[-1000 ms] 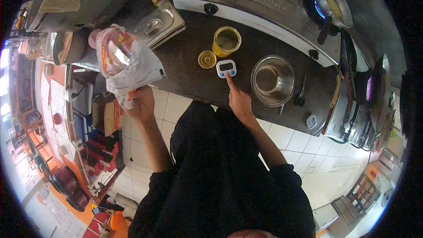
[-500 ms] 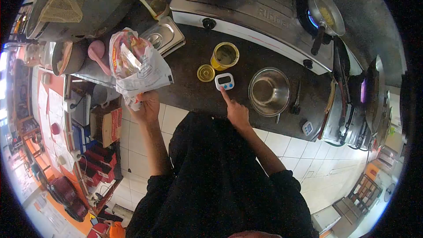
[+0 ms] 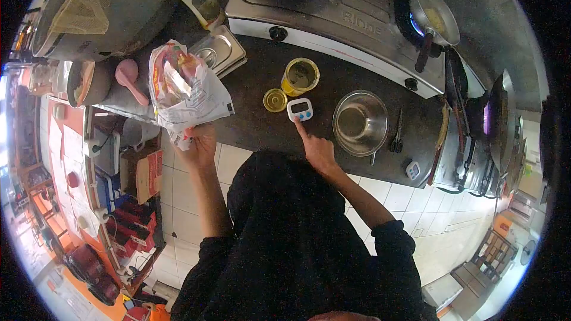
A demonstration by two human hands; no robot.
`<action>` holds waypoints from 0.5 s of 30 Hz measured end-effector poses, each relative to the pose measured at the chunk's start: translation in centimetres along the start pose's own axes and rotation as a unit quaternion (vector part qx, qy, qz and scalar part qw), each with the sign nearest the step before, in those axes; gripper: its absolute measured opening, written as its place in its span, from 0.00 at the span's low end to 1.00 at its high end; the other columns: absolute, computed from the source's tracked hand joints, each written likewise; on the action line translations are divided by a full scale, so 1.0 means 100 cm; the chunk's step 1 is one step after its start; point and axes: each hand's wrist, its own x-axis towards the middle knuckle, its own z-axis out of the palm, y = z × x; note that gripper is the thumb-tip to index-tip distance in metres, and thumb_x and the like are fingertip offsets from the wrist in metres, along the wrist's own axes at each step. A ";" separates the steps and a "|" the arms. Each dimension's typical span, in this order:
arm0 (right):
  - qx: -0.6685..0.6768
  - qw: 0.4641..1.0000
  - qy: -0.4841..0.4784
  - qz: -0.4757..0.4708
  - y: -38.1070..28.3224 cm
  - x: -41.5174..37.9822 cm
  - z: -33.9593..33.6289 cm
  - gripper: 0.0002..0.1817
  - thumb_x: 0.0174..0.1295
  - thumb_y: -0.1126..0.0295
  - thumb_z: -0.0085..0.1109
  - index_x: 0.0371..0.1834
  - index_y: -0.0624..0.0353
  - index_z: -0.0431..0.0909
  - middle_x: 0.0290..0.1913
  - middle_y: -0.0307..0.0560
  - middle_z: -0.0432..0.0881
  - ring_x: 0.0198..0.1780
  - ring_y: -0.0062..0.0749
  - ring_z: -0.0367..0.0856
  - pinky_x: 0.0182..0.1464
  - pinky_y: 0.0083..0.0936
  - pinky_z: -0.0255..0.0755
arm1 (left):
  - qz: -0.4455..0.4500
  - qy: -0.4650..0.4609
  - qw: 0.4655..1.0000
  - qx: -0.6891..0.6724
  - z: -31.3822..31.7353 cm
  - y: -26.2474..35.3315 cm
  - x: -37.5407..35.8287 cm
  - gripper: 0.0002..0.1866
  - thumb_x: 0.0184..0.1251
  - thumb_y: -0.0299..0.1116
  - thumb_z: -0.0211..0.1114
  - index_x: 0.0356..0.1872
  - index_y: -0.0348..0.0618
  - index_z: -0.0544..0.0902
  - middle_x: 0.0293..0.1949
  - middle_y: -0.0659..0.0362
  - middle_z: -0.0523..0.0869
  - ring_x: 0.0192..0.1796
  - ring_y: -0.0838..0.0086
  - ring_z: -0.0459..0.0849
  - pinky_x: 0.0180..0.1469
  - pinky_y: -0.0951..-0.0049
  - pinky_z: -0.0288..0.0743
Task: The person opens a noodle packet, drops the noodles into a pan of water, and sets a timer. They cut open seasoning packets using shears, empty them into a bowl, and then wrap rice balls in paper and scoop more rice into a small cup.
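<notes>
My left hand (image 3: 199,144) is closed around the gathered lower end of a white plastic food bag (image 3: 189,96), printed in red and yellow. The bag is held up over the counter's front edge. With its index finger stretched out, my right hand (image 3: 318,150) touches the lower edge of a small white digital timer (image 3: 300,109) with blue buttons; its other fingers are curled and hold nothing. Just behind the timer stand an open yellow jar (image 3: 300,76) and a round yellow lid (image 3: 275,100). A steel bowl (image 3: 360,123) sits right of my right hand.
A gas stove (image 3: 351,15) runs along the back, with a small frying pan (image 3: 437,16) over a blue flame. Black scissors (image 3: 397,137) and a second timer (image 3: 413,170) lie at right. A pink ladle (image 3: 129,78), metal lid (image 3: 215,49) and large pot (image 3: 134,12) are at left.
The whole view has shifted slightly. My left hand still holds the bag, and my right index finger stays at the timer.
</notes>
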 end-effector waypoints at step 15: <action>0.019 1.000 -0.019 0.015 -0.007 0.004 -0.003 0.42 0.54 0.75 0.49 0.72 0.43 0.41 0.28 0.51 0.80 0.25 0.44 0.81 0.27 0.40 0.76 | 0.001 0.016 0.999 -0.042 0.005 0.001 -0.002 0.22 0.61 0.29 0.53 0.57 0.33 0.66 0.54 0.46 0.72 0.49 0.65 0.78 0.36 0.76 0.84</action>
